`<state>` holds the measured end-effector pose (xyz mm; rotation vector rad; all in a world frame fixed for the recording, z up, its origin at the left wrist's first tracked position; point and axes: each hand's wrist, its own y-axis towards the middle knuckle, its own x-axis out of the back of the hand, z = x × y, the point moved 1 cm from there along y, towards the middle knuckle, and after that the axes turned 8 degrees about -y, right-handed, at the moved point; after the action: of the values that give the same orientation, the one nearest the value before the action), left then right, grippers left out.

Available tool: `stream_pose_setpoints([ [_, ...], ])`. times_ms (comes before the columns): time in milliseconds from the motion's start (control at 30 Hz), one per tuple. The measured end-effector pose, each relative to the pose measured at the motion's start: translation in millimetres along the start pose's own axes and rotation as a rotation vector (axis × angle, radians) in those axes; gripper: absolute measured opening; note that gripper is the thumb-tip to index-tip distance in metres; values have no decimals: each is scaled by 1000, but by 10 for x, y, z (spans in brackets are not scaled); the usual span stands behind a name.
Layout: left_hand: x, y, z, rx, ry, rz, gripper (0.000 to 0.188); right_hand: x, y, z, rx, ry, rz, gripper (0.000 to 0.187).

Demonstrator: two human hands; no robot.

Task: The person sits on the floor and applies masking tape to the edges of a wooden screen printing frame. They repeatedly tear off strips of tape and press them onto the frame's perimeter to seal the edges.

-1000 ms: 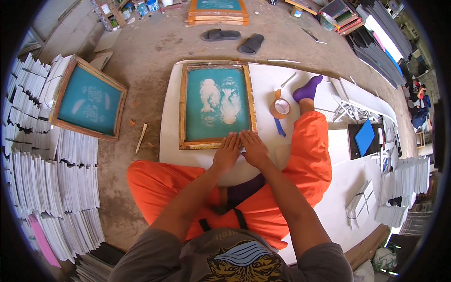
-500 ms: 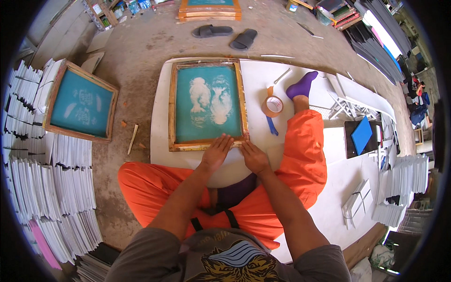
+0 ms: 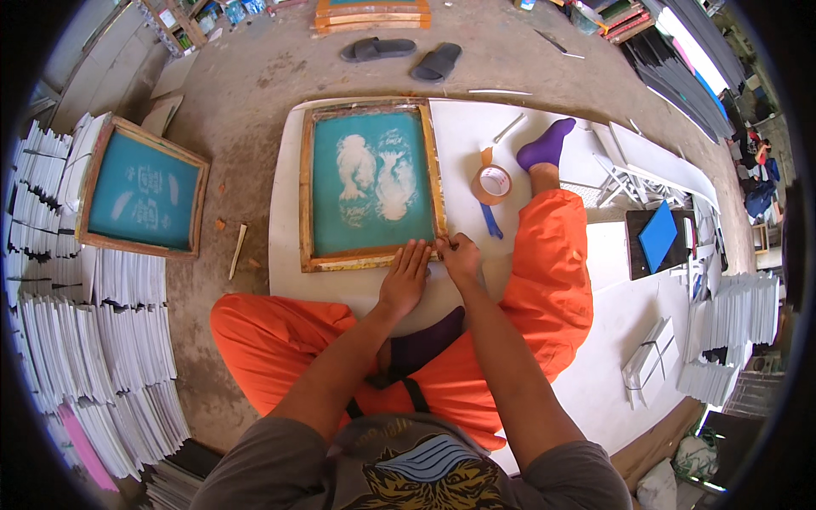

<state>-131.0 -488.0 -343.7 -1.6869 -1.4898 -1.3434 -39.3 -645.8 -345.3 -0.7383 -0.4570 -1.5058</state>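
A wooden-framed silk screen (image 3: 371, 191) with teal mesh and two pale figure-shaped patches lies flat on a white board (image 3: 289, 191). Fingers outstretched, my left hand (image 3: 404, 285) rests against the near rail of its frame, close to the right corner. My right hand (image 3: 459, 258) is at that same corner, its thumb and fingertips drawn together. Whatever is between those fingertips is too small or hidden to name. To the right of the screen sits a roll of brown tape (image 3: 491, 184), with a blue strip (image 3: 490, 221) beside it.
Another teal screen (image 3: 143, 187) leans against bundled white stacks (image 3: 64, 340) on the left. Dark slippers (image 3: 436, 63) and stacked frames (image 3: 372, 19) lie beyond the board. At right are a blue panel (image 3: 655, 239), white scraps (image 3: 625, 183) and a strapped white bundle (image 3: 649, 357).
The fingers of my right hand have gone from lying extended along the frame's corner to a curled pinch there. My left hand stays at the near rail, fingers extended.
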Motion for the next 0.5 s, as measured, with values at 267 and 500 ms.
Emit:
stream_pose_setpoints([
  [267,99,19,-67,29,-44,41,68,42,21,-88,-191,244,145,29],
  [500,24,27,-107,34,10,20,70,50,-4,5,-39,49,52,41],
])
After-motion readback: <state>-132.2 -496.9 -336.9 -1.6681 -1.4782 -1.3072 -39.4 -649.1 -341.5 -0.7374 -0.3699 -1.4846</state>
